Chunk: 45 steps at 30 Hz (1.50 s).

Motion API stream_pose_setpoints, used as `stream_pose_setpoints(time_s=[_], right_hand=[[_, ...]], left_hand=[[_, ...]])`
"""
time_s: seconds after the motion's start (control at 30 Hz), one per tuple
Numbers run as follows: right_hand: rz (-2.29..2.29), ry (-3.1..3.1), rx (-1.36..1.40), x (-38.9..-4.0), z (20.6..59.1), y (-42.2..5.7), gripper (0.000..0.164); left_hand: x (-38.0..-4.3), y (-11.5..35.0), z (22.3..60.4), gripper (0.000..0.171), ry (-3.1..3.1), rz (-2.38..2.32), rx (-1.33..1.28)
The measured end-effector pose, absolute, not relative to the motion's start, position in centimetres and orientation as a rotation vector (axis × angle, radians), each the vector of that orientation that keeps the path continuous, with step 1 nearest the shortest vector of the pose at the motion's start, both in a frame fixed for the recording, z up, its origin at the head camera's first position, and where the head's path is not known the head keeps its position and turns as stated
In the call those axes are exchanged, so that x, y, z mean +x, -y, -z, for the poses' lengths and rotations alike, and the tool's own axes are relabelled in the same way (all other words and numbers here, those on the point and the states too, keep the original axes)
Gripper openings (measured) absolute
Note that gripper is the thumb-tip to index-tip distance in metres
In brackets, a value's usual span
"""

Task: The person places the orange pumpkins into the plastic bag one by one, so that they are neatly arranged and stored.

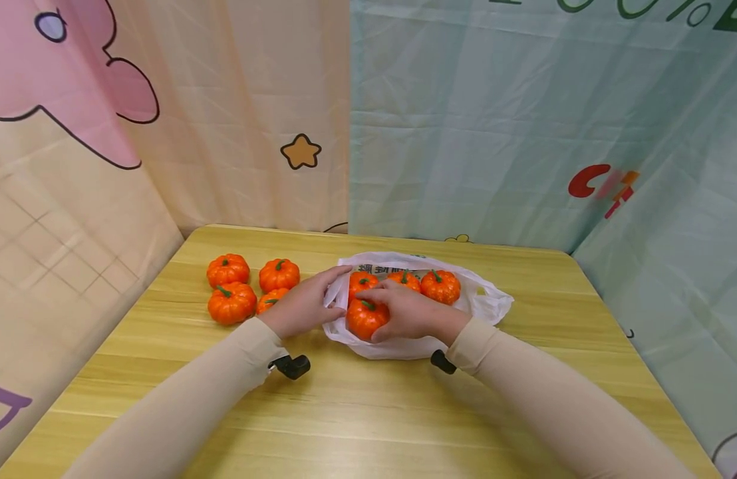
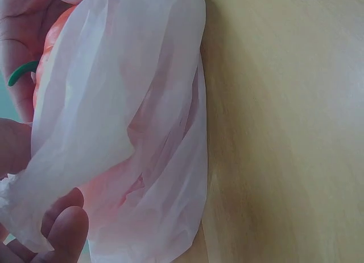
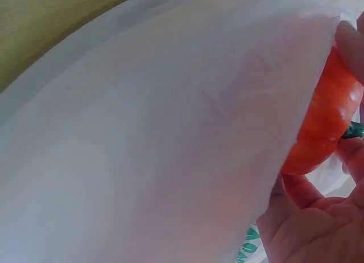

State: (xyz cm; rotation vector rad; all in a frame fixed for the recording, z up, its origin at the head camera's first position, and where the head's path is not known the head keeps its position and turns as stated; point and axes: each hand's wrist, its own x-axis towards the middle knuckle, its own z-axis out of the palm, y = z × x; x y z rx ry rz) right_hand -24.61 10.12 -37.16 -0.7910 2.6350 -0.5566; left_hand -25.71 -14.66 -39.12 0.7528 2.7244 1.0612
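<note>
A white plastic bag (image 1: 398, 347) lies on its side with its mouth open. At its left edge my left hand (image 1: 302, 303) pinches the bag's rim; in the left wrist view, fingers (image 2: 68, 231) and thumb show on the thin plastic (image 2: 142, 103). My right hand (image 1: 413, 311) grips a small orange pumpkin (image 1: 366, 320) with a green stem, just inside the bag's mouth. The right wrist view shows this pumpkin (image 3: 327, 115) partly behind the bag's side. Behind it in the bag sit three more pumpkins (image 1: 442, 287), partly covered by the right hand.
Several more small pumpkins (image 1: 232, 303) stand on the wooden table (image 1: 356, 412) to the left of the bag, one partly behind my left hand. Printed curtains (image 1: 512, 133) hang behind and beside the table.
</note>
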Motion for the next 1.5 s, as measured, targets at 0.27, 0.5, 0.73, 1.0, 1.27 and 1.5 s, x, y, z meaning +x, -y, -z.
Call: stream_pose_setpoints(time_s=[0.27,0.5,0.73,1.0,1.27,1.5], right_hand=[[0.472,-2.605,-0.821,-24.56,37.03,-9.92,0.080],[0.413,-2.596,-0.851,-24.74,37.11,-9.76,0.070],[0.381,-2.580,-0.850,-25.07,37.09,-9.50,0.067],[0.433,-2.597,-0.791,-25.11,37.14,-9.39,0.062],[0.403,-2.604,-0.815,-24.94,37.17,-9.32,0.058],[0.399,-2.600,-0.813,-24.98,37.17,-9.31,0.060]], left_hand=[[-25.69,14.64,39.10,0.085,-2.719,-1.068,0.766],[-25.59,14.63,39.06,0.083,-2.714,-1.068,0.771],[-25.57,14.72,39.11,0.082,-2.724,-1.052,0.778],[-25.29,14.76,38.89,0.082,-2.718,-1.062,0.757],[-25.16,14.66,38.80,0.082,-2.717,-1.051,0.743],[-25.23,14.68,38.78,0.083,-2.720,-1.051,0.744]])
